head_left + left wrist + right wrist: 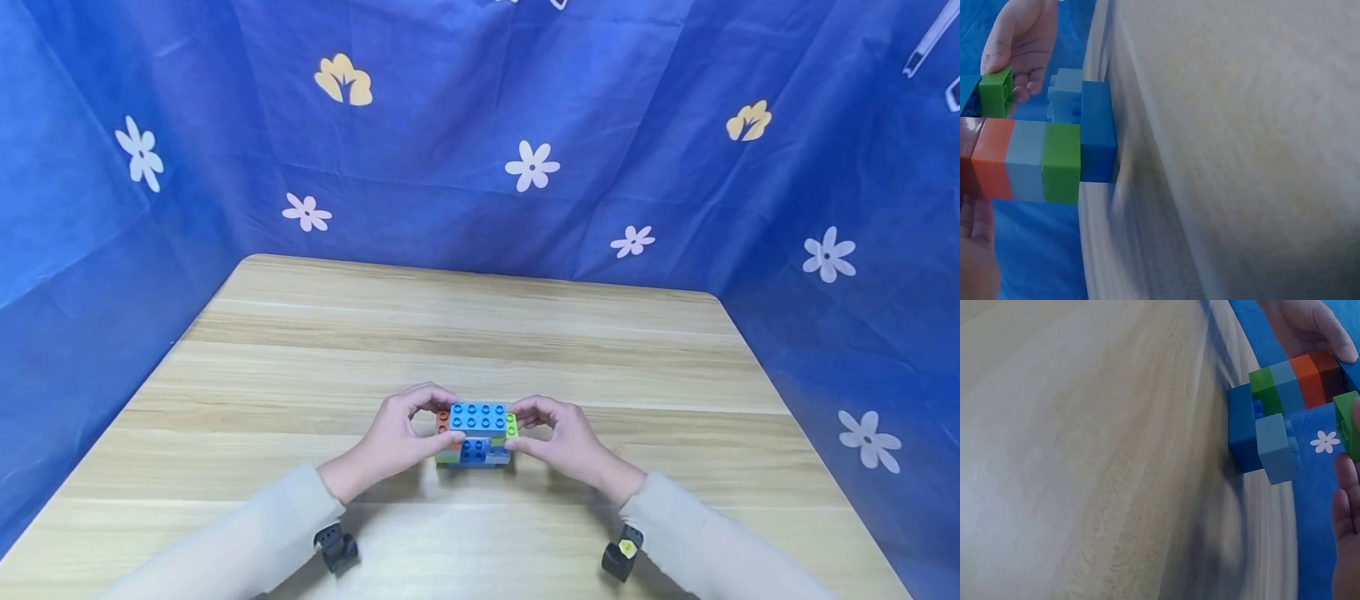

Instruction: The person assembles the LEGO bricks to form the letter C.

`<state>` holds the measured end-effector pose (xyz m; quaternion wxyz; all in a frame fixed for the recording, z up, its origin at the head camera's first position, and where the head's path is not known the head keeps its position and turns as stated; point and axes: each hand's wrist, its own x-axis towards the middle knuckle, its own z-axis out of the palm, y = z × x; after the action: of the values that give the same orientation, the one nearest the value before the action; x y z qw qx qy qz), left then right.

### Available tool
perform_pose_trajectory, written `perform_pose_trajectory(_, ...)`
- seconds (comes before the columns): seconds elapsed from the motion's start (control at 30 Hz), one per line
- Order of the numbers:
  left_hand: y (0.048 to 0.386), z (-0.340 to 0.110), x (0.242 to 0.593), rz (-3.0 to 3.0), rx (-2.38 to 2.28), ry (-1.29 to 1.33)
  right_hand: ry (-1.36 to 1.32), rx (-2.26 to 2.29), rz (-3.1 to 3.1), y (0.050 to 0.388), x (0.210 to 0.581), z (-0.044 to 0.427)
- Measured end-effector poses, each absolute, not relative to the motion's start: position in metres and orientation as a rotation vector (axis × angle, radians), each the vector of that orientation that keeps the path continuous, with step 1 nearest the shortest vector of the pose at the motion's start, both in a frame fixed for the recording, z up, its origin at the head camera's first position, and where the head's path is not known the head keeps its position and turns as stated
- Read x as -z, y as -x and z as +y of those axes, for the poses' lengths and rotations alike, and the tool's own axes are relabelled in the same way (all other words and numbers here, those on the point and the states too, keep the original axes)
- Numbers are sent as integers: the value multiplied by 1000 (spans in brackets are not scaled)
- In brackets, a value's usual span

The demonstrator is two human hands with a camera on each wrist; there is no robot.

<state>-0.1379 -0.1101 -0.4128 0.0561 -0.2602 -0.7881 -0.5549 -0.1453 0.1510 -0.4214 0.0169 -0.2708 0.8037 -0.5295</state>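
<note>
A stack of toy building bricks (476,454) stands on the wooden table. Its base is a dark blue brick (1099,131); one side rises in a green brick (1061,164), a light blue one, an orange brick (991,150) and a dark red one. A long blue brick (477,415) spans the top. My left hand (408,429) grips the stack's left upper end between thumb and fingers. With my right hand (562,437) I pinch a second green brick (1347,425) at the blue brick's right end. Below it, apart, a light blue brick (1275,450) sits on the base.
Bare wooden tabletop (480,333) surrounds the stack. Blue flower-printed cloth (450,125) hangs behind and at both sides. Each wrist carries a small black camera, one of them near the left sleeve (336,547).
</note>
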Motion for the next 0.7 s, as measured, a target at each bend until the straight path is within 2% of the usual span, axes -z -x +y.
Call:
perform_pose_trajectory(0.3, 139, -111, 405, -2382, 1628, 867, 852, 1672, 2597, 139, 427, 148)
perform_pose_trajectory(0.53, 140, -112, 405, -2385, 1598, 872, 856, 1696, 2632, 122, 398, 136)
perform_pose_trajectory(0.7, 139, -112, 403, -2415, 1603, 863, 847, 1672, 2685, 120, 398, 137)
